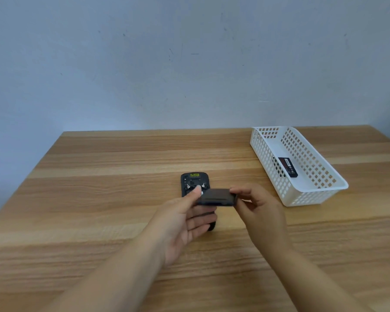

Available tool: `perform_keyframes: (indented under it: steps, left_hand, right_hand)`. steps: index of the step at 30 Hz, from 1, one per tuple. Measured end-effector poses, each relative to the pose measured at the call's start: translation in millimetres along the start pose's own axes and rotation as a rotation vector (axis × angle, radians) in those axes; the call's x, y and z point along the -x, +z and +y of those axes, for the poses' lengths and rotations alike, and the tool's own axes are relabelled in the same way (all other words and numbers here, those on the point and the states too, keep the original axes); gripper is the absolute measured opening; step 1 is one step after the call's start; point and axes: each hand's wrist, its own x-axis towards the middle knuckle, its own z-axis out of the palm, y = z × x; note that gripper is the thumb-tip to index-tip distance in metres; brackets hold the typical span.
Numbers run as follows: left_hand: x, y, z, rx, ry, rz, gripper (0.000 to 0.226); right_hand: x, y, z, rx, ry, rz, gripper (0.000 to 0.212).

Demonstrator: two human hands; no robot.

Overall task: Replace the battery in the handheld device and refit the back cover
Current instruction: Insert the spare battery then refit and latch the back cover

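Note:
A black handheld device [190, 182] lies back-up on the wooden table, its top end with a yellow label and two small metal latches showing. Its lower part is hidden behind my hands. A dark grey back cover [217, 197] is held flat just above the device. My left hand [185, 221] pinches the cover's left end between thumb and fingers. My right hand [257, 206] grips its right end. A black battery [287, 167] with a red-marked label lies inside the white basket.
The white perforated plastic basket [311, 194] stands at the right of the table, angled away from me. The wooden table [88, 210] runs up to a pale blue wall at the back.

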Motion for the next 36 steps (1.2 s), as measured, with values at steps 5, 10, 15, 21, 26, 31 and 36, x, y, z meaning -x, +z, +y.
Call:
perform_keyframes:
  steps: [5, 10, 15, 21, 26, 31, 36]
  left_hand:
    - [-4, -7, 6, 0.097, -0.011, 0.002, 0.011]
    - [-10, -13, 7, 0.160, 0.036, 0.052, 0.016]
    - [-20, -18, 4, 0.132, 0.106, 0.092, 0.020]
    - [-32, -25, 2, -0.051, 0.210, 0.091, 0.017]
    - [-44, -35, -7, -0.279, 0.302, 0.150, 0.028]
    - [-50, -40, -16, -0.404, 0.347, 0.203, 0.027]
    - [-55, -44, -22, -0.450, 0.369, 0.203, 0.027]
  right_hand:
    - [-8, 7, -2, -0.139, 0.039, -0.046, 0.047]
    - [-18, 16, -2, -0.515, 0.405, -0.093, 0.033]
    - [-27, 15, -2, -0.539, 0.507, -0.303, 0.033]
    - [-34, 18, 3, -0.295, 0.399, -0.357, 0.054]
    - [-40, 27, 16, -0.184, 0.298, -0.374, 0.073]
    - [-42, 33, 33, -0.062, 0.233, -0.444, 0.077]
    - [-42, 34, 41, -0.050, 0.212, -0.459, 0.077]
